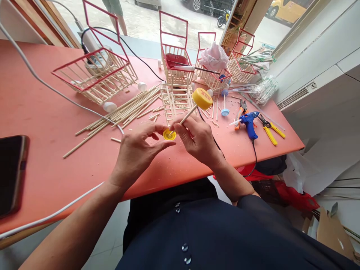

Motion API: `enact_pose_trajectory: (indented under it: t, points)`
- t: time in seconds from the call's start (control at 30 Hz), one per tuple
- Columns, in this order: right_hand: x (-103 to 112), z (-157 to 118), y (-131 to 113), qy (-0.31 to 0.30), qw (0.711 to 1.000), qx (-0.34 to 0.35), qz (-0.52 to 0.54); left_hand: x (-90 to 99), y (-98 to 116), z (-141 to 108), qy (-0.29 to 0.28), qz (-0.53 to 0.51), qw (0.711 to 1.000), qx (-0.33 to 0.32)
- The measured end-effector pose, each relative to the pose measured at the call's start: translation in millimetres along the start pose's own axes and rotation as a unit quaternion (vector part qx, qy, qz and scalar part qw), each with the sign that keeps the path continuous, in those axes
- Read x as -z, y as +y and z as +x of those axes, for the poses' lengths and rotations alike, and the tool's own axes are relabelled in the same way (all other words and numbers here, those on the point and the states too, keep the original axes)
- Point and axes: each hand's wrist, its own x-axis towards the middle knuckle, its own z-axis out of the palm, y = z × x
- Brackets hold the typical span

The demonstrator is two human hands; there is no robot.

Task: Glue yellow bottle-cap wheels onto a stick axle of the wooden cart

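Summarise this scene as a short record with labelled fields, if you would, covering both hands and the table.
left hand: pinching hollow yellow cap
right hand: holding stick
stick ends: lettered yellow cap on upper; lower at hollow yellow cap
table: orange-pink
tools, right side: blue glue gun, yellow-handled tool
left edge: phone
beyond hands: loose sticks, red-rimmed stick baskets

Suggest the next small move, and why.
I'd probably seat the stick squarely in the lower yellow cap: the left hand holds that cap, the right hand tilts the stick's lower end to it, and the upper yellow cap tops the other end.
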Motion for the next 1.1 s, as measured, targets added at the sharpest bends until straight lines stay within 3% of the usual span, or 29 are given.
enact_pose_trajectory:
  t: [0.7,1.1]
  points:
    - [-1.8,-0.3,5.5,-0.032,0.999,-0.016,-0.025,-0.3,-0.1,0.0,-0.012,0.014,1.000,0.007]
    - [-2.0,-0.2,6.2,-0.043,0.998,-0.023,-0.036,-1.6,-2.8,0.1,-0.005,0.008,1.000,-0.025]
